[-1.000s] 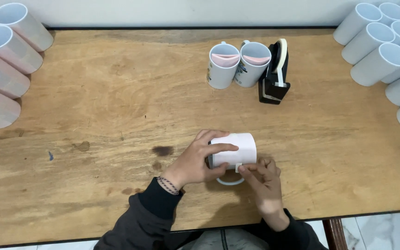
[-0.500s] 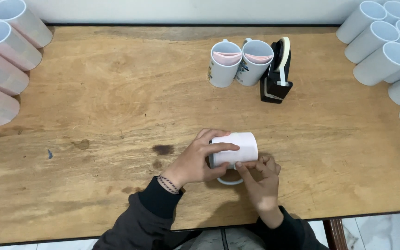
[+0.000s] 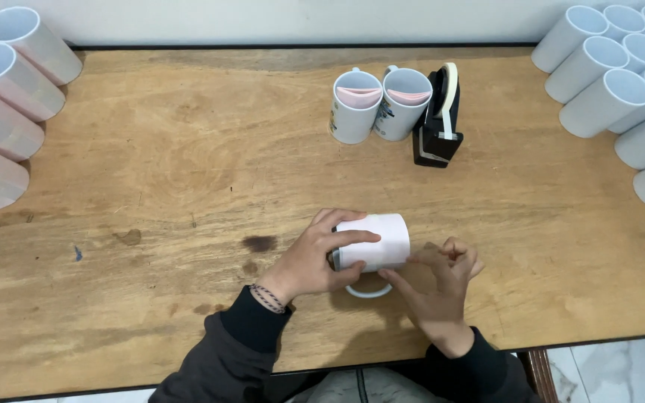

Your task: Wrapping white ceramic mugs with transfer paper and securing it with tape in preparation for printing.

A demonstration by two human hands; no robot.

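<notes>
Head view: white ceramic mug [image 3: 373, 242], wrapped in a pale sheet, lies on its side on the wooden table [image 3: 151, 164] near the front edge, handle toward the person. Left hand [image 3: 315, 257] grips the mug's left end, fingers curled over the top. Right hand [image 3: 442, 287] touches the mug's right end with fingertips, fingers loosely bent. Two upright printed mugs [image 3: 378, 104] stand beside a black tape dispenser [image 3: 438, 119] farther back. Rows of white mugs [image 3: 621, 89] lie at both sides.

Wooden table [image 3: 151, 172]: tape dispenser [image 3: 437, 123], two upright mugs [image 3: 378, 104], white mugs lying at left [image 3: 9, 82], right [image 3: 621, 82]
</notes>
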